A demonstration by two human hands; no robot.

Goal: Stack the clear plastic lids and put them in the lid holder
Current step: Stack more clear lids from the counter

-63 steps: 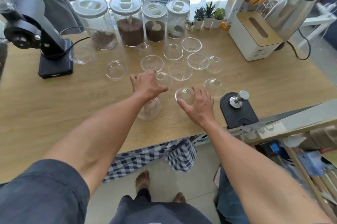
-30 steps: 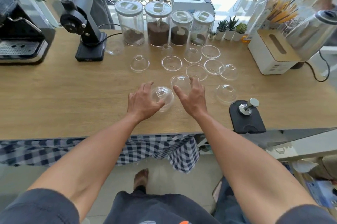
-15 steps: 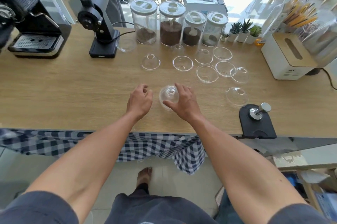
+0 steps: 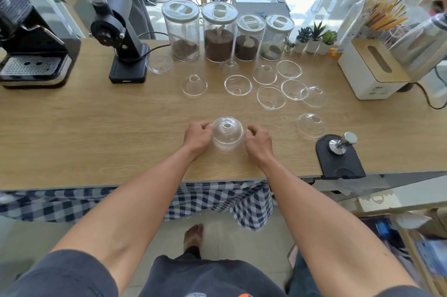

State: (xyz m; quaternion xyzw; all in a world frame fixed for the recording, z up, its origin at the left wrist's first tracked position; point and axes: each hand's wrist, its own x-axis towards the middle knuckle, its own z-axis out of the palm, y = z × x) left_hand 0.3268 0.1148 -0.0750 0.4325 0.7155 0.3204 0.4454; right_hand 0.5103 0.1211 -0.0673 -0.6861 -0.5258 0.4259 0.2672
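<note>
While loose lids lie farther back on the table, the left hand and right hand pinch the dome-up stack of lids from either side.

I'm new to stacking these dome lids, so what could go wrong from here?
The stack of lids is pinched only at its sides between the left hand and right hand, so it might slip or shear apart. Some loose lids, like this one, lie rim-up and may need flipping before they nest.
</note>
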